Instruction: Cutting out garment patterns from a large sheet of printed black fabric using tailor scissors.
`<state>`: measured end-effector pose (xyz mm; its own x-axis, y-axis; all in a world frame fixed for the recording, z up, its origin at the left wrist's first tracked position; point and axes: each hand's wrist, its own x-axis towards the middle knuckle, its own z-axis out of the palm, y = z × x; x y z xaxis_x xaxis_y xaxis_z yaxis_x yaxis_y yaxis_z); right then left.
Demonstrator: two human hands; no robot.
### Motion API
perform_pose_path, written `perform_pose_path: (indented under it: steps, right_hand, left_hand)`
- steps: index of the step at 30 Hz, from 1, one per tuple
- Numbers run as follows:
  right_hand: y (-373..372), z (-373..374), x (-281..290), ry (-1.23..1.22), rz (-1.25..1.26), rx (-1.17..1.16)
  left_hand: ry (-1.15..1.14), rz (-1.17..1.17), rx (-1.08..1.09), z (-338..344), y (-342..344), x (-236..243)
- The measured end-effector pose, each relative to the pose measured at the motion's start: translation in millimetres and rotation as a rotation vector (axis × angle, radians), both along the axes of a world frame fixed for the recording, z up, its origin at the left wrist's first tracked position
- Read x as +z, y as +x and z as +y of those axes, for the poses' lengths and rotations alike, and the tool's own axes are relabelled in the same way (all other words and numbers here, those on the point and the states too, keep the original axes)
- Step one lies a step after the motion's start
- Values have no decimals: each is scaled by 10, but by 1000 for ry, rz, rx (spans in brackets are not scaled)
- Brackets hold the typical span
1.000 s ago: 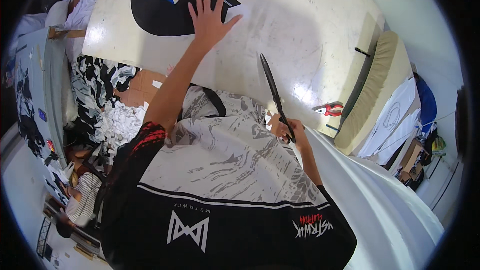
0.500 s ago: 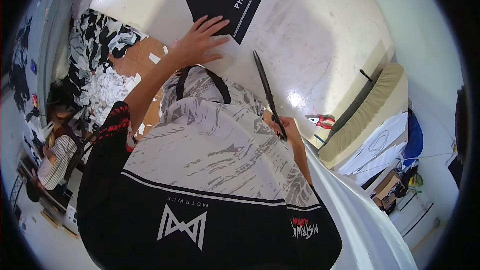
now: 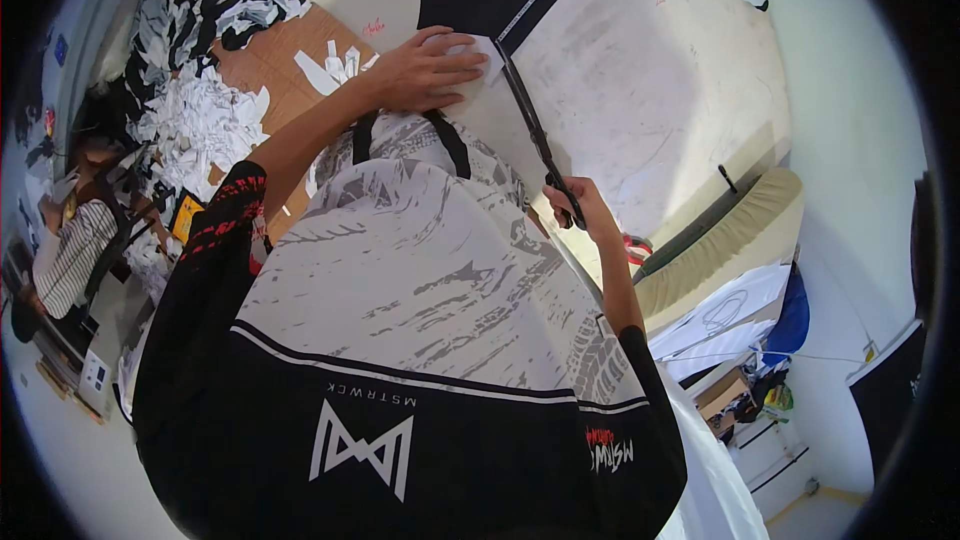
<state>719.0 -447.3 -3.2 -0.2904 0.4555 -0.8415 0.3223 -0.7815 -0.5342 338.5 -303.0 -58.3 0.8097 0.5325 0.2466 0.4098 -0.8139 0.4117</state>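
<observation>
My left hand (image 3: 435, 70) lies open, fingers flat, on a white paper piece (image 3: 491, 52) at the lower corner of a black fabric panel (image 3: 466, 2) with white lettering and a printed stripe along its edge, on the pale tabletop (image 3: 680, 70). My right hand (image 3: 580, 205) grips long black scissors (image 3: 532, 120); their tips reach up to the panel's pointed corner. Whether the blades touch it, I cannot tell.
Black and white offcuts (image 3: 200, 105) heap on cardboard (image 3: 265, 50) at left, beyond which a seated person in a striped top (image 3: 75, 245) appears. Pliers (image 3: 636, 246), partly hidden, lie by a padded board (image 3: 715, 240) at right, near white sheets (image 3: 720, 305).
My left hand has moved from on top of the black panel down to its lower corner, and the panel has turned. The scissors have risen toward that corner. The view has shifted.
</observation>
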Motion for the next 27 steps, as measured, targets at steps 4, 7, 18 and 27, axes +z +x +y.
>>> perform_pose_path:
  steps: [4,7,18,27]
  right_hand:
    - [5,41,13,9,28,3]
    - [-8,68,-15,48,-14,67]
    - [-133,60,-8,37,-91,40]
    - [-144,49,-46,36,-48,-21]
  left_hand:
    - [20,-33,-19,-2,1,-1]
    - [29,-44,-25,23,-1,24]
    - [27,-37,-28,30,-5,8]
    - [14,-21,-24,32,-18,68]
